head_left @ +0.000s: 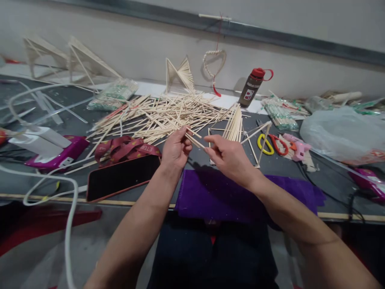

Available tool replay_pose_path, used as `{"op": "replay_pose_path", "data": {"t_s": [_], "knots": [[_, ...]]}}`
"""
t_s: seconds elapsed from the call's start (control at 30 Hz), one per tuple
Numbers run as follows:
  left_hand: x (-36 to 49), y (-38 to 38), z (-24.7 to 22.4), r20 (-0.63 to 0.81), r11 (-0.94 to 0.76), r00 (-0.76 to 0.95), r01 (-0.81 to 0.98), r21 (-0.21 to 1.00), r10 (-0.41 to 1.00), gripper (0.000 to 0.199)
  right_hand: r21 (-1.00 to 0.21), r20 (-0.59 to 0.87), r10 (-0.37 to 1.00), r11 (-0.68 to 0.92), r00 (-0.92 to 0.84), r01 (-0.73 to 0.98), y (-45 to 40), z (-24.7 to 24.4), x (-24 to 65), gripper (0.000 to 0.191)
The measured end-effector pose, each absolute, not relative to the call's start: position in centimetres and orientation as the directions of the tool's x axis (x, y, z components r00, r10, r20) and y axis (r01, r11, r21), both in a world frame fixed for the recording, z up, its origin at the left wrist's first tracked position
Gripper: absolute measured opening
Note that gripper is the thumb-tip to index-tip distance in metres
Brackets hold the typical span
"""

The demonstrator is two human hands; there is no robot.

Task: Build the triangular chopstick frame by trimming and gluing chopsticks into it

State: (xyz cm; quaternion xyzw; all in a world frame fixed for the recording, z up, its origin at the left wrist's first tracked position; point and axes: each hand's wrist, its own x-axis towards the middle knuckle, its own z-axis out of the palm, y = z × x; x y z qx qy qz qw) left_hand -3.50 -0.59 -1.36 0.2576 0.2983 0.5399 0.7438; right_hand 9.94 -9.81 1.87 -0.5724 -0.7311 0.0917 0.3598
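held sticks (pixel 195 141) slant rightward and nearer from left grip (pixel 178 147)

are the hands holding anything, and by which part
A few thin wooden sticks: the left hand pinches them near their left ends. The right hand is at their right ends; whether it grips them cannot be told.

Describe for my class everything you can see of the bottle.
The bottle has a dark body, probably plastic, with white lettering and a white logo. Its closed red lid carries a red loop at the right. It stands near the wall on a white sheet, leaning rightward in this view; no hand touches it.
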Motion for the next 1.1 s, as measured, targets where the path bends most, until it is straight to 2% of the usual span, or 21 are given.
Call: {"op": "replay_pose_path", "data": {"t_s": [0.13,0.2,0.27,0.3,0.37,0.43,0.47,0.53,0.6,0.63,0.7,0.77,0.83,1.0,1.1], "knots": [[-4.0,-0.1,-1.4,-0.134,0.199,0.159,-0.528,0.826,0.978,0.011,-0.791,0.254,0.967,0.211,-0.005,0.574,-12.3,3.1,12.3,0.019],[-4.3,0.1,-1.6,-0.085,0.128,0.148,-0.317,0.940,0.985,0.014,-0.898,0.146,0.988,0.113,0.044,0.426,-13.1,3.4,13.4,0.020],[-4.5,0.3,-1.9,-0.011,0.006,0.140,0.034,0.999,0.990,0.020,-0.951,0.085,0.995,0.062,0.061,0.303,-13.4,3.5,14.1,0.020],[-4.6,0.4,-2.1,0.033,-0.062,0.127,0.231,0.971,0.991,0.022,-0.964,0.075,0.995,0.057,0.061,0.260,-13.4,3.4,14.4,0.020],[-4.7,0.5,-2.4,0.115,-0.157,0.111,0.542,0.826,0.987,0.020,-0.976,0.081,0.995,0.067,0.056,0.206,-13.1,3.0,14.6,0.019],[-4.6,0.3,-2.4,0.232,-0.226,0.081,0.664,0.713,0.969,0.015,-0.981,0.091,0.994,0.079,0.059,0.180,-12.7,2.6,14.7,0.019],[-4.4,0.1,-2.3,0.302,-0.262,0.053,0.650,0.713,0.952,0.020,-0.982,0.094,0.993,0.081,0.065,0.173,-12.6,2.4,14.7,0.019],[-4.1,-0.5,-1.9,0.365,-0.325,0.007,0.470,0.820,0.931,0.032,-0.982,0.100,0.992,0.086,0.076,0.171,-12.4,2.1,14.6,0.019],[-3.6,-1.4,-1.4,0.249,-0.261,0.106,0.121,0.958,0.963,0.037,-0.979,0.105,0.991,0.089,0.082,0.182,-12.2,1.9,14.5,0.019],[-3.4,-1.9,-1.1,0.162,-0.155,0.222,-0.049,0.987,0.962,0.037,-0.977,0.110,0.991,0.093,0.079,0.193,-12.2,1.8,14.5,0.020],[-2.9,-2.7,-0.7,0.051,0.058,0.428,-0.238,0.970,0.902,0.035,-0.968,0.128,0.990,0.110,0.066,0.225,-12.1,1.5,14.3,0.020],[-2.5,-3.3,-0.5,0.010,0.170,0.532,-0.289,0.942,0.847,0.031,-0.953,0.153,0.987,0.135,0.045,0.270,-12.0,1.1,13.9,0.020],[-2.3,-3.4,-0.5,0.002,0.208,0.558,-0.312,0.927,0.830,0.027,-0.932,0.173,0.985,0.158,0.016,0.326,-12.0,0.7,13.5,0.020],[-2.2,-3.5,-0.7,0.032,0.188,0.474,-0.409,0.893,0.880,0.023,-0.865,0.195,0.980,0.196,-0.049,0.463,-12.4,0.4,12.7,0.019],[-2.0,-4.0,-0.7,0.038,0.182,0.455,-0.430,0.884,0.890,0.023,-0.852,0.191,0.979,0.201,-0.070,0.484,-12.7,0.7,12.6,0.016]]}}
